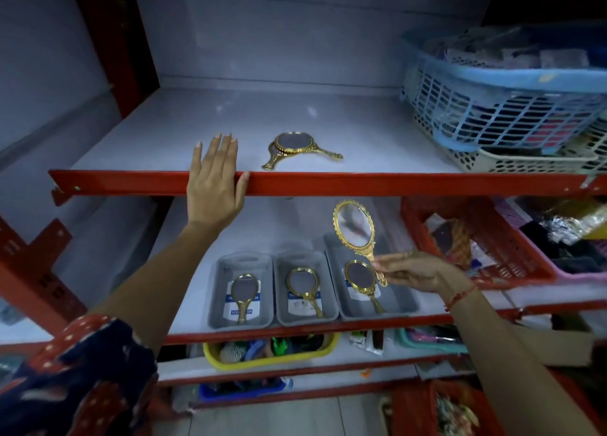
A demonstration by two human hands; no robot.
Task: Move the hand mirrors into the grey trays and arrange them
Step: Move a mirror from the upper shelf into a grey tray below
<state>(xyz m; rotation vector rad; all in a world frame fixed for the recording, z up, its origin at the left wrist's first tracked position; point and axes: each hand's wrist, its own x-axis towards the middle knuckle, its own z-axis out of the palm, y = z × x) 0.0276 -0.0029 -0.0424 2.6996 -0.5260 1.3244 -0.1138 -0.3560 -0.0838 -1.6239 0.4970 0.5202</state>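
Observation:
Three grey trays stand side by side on the lower shelf: left tray point(223, 291), middle tray point(283, 304), right tray point(399, 299). Each holds one gold hand mirror: point(242, 293), point(303, 286), point(361, 279). My right hand point(415, 270) grips the handle of another gold hand mirror point(354, 224), held upright above the right tray. Two stacked gold mirrors point(294, 145) lie on the upper shelf. My left hand point(215, 183) rests flat on that shelf's red front edge, left of the stack, holding nothing.
A blue lattice basket point(499, 107) over a cream basket point(525, 161) fills the upper shelf's right end. A red basket point(486, 238) stands right of the trays. Below are a yellow bin point(262, 358) and other containers. Red shelf uprights point(33, 271) run at left.

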